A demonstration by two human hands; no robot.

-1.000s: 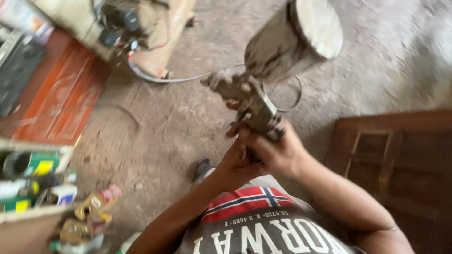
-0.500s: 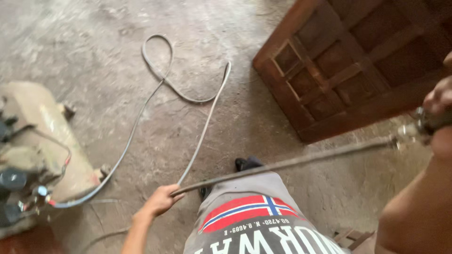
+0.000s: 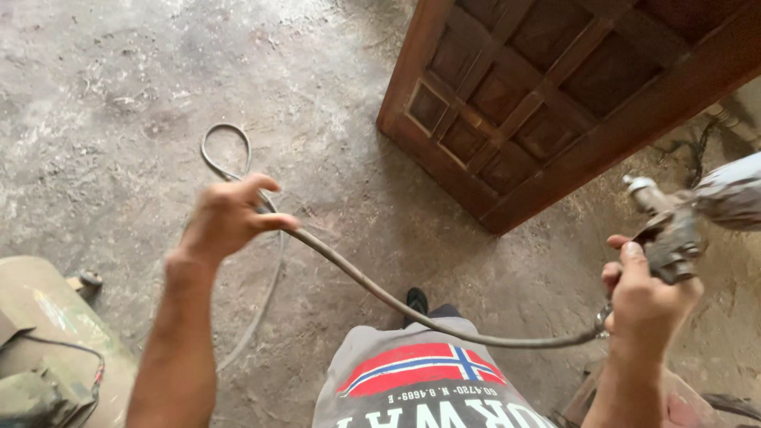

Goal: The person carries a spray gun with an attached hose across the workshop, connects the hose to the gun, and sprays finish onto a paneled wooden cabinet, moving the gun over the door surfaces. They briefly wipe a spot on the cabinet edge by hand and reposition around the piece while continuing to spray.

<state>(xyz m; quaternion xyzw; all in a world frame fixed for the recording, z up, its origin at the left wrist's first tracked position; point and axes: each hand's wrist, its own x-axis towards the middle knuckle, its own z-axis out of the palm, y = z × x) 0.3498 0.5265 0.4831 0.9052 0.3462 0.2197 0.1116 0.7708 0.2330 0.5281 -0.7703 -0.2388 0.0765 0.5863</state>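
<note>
Two hands share one tool and its line: the right hand (image 3: 646, 305) is wrapped tight around the handle of a grimy spray gun (image 3: 670, 238), held upright at the right edge of the view with its nozzle pointing up and away from the body, and its pale cup (image 3: 733, 194) runs partly out of frame. From under that fist a grey hose (image 3: 380, 293) swings in a slack curve across the front of the person's printed grey shirt (image 3: 420, 388) to the left hand (image 3: 226, 218), which is raised and curled loosely over it (fingers half closed, more a guide than a clamp), so the line hangs clear of the legs instead of dragging. Beyond the left hand the hose drops to the concrete floor (image 3: 119, 95) and lies in a loop. A brown panelled wooden door (image 3: 547, 95) lies flat just ahead of the gun, and a worn compressor tank (image 3: 47, 341) sits at the lower left corner.
</note>
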